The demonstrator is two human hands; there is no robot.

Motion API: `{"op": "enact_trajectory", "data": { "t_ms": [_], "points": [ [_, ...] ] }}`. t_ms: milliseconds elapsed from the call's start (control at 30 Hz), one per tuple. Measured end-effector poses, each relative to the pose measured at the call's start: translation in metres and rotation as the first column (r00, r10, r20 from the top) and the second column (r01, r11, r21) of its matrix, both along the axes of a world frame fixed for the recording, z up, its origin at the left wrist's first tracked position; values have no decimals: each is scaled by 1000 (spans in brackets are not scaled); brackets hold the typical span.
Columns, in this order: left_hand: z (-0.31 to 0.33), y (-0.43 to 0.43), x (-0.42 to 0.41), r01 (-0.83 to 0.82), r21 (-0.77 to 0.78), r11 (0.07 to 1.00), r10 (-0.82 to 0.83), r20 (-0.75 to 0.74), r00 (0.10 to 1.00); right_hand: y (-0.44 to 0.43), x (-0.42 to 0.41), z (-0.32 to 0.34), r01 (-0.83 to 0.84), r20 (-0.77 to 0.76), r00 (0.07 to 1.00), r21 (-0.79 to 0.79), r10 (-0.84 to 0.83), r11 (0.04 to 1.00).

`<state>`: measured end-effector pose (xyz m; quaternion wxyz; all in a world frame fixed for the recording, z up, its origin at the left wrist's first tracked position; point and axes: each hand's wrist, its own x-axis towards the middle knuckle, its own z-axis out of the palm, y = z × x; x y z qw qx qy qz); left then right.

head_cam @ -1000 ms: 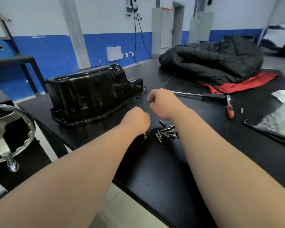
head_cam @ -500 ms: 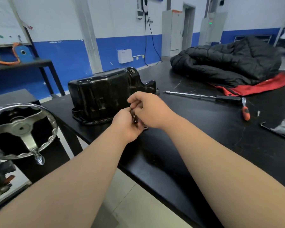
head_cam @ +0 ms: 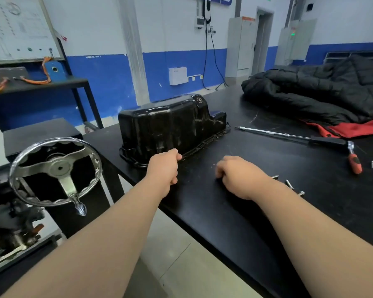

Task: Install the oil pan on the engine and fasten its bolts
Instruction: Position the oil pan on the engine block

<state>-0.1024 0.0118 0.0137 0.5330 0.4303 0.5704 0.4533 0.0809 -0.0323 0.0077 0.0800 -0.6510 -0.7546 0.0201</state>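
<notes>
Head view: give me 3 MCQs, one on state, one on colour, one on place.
1. How does the oil pan sit?
A flange down on the table, sump up
B standing on end
C sump down, opening up

2. What colour is the ratchet handle?
A green
B yellow
C orange

3. Where do the loose bolts lie?
A on top of the oil pan
B on the table, right of the right hand
C stacked on the ratchet handle

Key:
1 A, its rim rests on the black top.
2 C, the grip is orange.
3 B, they show just beyond the right wrist.
</notes>
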Motion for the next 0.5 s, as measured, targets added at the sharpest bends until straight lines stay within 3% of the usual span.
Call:
{"op": "enact_trajectory", "data": {
  "t_ms": [67, 133, 233, 300, 400, 500],
  "points": [
    [11, 6, -17, 19, -22, 1000, -18, 32, 999, -3, 7, 2, 72, 59, 996, -43, -70, 996],
    [28, 15, -38, 28, 14, 1000, -29, 106, 994, 0, 7, 10, 116, 117, 986, 38, -120, 993],
    [51, 32, -75, -2, 110, 994, -14, 152, 988, 30, -5, 45, 152, -123, 985, 255, -124, 955],
    [58, 45, -98, -103, 132, 986, 92, 88, 992, 66, -15, 77, 227, -332, 935, 280, -128, 933],
    [57, 67, -123, -195, 135, 971, 213, -134, 968, 123, -26, 113, 387, -621, 767, 250, -160, 888],
    [56, 80, -125, -128, 65, 990, 140, -251, 958, 167, -35, 115, 477, -812, 502, -25, -296, 878]
  ]
}}
